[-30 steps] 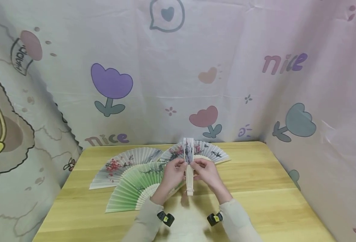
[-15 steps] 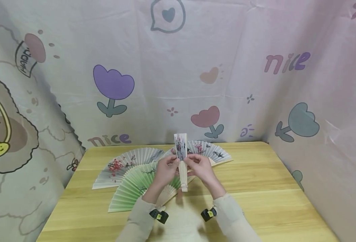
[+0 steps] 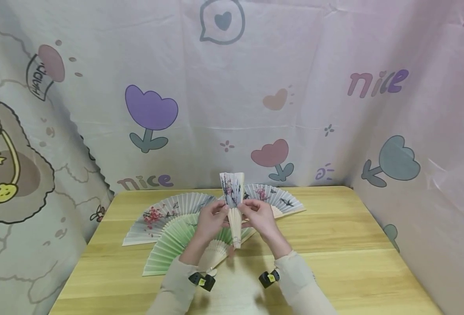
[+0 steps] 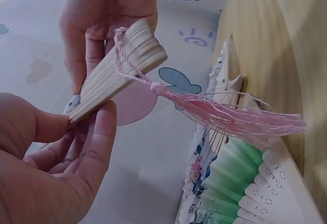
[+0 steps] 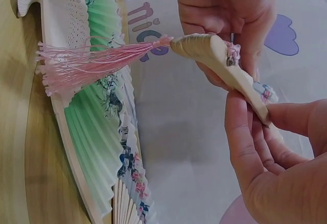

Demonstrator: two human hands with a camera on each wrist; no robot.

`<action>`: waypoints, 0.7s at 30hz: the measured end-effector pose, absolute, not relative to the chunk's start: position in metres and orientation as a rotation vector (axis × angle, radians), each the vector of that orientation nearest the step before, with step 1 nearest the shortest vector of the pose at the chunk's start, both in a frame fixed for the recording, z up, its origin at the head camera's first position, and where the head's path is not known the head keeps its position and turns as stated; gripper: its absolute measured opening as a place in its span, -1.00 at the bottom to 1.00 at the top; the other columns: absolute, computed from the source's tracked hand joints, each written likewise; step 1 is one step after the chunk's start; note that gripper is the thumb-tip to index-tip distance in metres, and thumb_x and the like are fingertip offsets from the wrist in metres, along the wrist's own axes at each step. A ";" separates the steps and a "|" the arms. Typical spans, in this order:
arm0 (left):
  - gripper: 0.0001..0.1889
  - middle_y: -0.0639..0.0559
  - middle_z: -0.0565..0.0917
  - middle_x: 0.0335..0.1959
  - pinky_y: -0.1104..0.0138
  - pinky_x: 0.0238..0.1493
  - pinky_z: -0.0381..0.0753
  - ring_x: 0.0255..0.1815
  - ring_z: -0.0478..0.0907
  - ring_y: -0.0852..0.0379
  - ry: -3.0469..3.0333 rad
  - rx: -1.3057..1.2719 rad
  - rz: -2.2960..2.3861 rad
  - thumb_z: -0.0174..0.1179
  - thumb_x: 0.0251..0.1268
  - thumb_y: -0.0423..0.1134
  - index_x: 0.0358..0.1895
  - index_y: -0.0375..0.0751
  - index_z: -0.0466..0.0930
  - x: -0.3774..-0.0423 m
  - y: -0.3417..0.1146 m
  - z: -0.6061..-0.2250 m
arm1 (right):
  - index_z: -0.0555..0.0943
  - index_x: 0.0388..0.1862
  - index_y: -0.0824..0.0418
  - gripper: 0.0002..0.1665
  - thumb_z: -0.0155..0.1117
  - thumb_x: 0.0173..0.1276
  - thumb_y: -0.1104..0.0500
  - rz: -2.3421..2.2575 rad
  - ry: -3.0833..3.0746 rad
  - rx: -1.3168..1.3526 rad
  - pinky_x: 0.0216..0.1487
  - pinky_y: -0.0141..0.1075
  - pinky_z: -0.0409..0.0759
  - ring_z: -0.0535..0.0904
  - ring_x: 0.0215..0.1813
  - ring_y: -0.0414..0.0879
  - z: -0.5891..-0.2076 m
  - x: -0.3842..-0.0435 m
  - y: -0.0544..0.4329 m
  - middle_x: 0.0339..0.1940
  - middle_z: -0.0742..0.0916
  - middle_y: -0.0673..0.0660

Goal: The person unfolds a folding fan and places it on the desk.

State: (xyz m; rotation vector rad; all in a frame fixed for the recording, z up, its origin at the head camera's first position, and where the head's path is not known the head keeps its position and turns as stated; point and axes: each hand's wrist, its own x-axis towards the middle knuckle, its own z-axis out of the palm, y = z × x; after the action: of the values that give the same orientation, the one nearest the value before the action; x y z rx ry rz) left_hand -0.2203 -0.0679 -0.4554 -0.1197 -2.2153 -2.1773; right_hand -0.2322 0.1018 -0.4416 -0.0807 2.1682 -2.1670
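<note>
Both hands hold one folding fan [image 3: 235, 221] upright over the table, its ribs spread only slightly. My left hand [image 3: 211, 221] pinches its left edge between thumb and fingers; my right hand [image 3: 260, 218] pinches the right edge. The fan's leaf is pale with pink blossom and dark branches. From its pivot end hangs a pink tassel [image 4: 235, 114], clear in both wrist views. Behind the hands, a spread green fan [image 3: 169, 245] lies on the table, partly hidden by the left forearm.
A spread grey fan with red blossom [image 3: 153, 216] lies at the back left of the wooden table [image 3: 334, 227]. Another spread blossom fan [image 3: 283, 203] lies at the back, partly behind the held fan. Printed cloth [image 3: 216, 87] hangs around the table's back and sides.
The held fan has gone from nearly folded to slightly spread at its top. Both hands have moved a little left with it and drawn slightly apart.
</note>
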 end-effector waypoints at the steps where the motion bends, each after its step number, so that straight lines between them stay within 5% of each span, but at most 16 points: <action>1: -0.69 -0.52 0.69 0.06 0.11 -0.24 0.93 -0.32 0.75 0.09 -2.206 -0.112 -2.191 0.13 0.61 -0.38 0.20 -0.58 0.55 -0.220 -0.069 -0.455 | 0.68 0.05 0.51 -0.71 0.32 0.50 0.29 -2.173 2.165 -0.074 -0.29 -0.08 0.93 0.69 -0.41 -0.14 -0.442 -0.232 0.101 -0.37 0.76 0.13; 10: -0.69 -0.56 0.68 0.03 0.41 -0.36 0.87 -0.39 0.69 0.20 -2.126 -0.060 -2.258 0.10 0.60 -0.44 0.21 -0.64 0.51 -0.219 -0.073 -0.454 | 0.68 -0.05 0.49 -0.77 0.34 0.48 0.29 -2.213 2.164 -0.016 -0.33 -0.07 0.92 0.62 -0.45 -0.16 -0.440 -0.234 0.100 -0.47 0.69 0.07; 21: -0.65 -0.47 0.71 -0.02 0.40 -0.31 0.88 -0.38 0.69 0.20 -2.096 0.041 -2.256 0.10 0.60 -0.42 0.27 -0.61 0.49 -0.217 -0.079 -0.456 | 0.64 -0.04 0.55 -0.76 0.32 0.48 0.33 -2.300 2.139 0.051 -0.37 -0.21 0.91 0.66 -0.46 -0.15 -0.440 -0.233 0.099 -0.46 0.72 0.07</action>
State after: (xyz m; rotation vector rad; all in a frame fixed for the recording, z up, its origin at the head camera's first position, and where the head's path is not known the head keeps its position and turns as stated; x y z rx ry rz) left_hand -0.2169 -0.0791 -0.4561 0.0409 -2.0957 -2.2557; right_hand -0.2334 0.0991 -0.4397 0.0510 2.1389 -2.3000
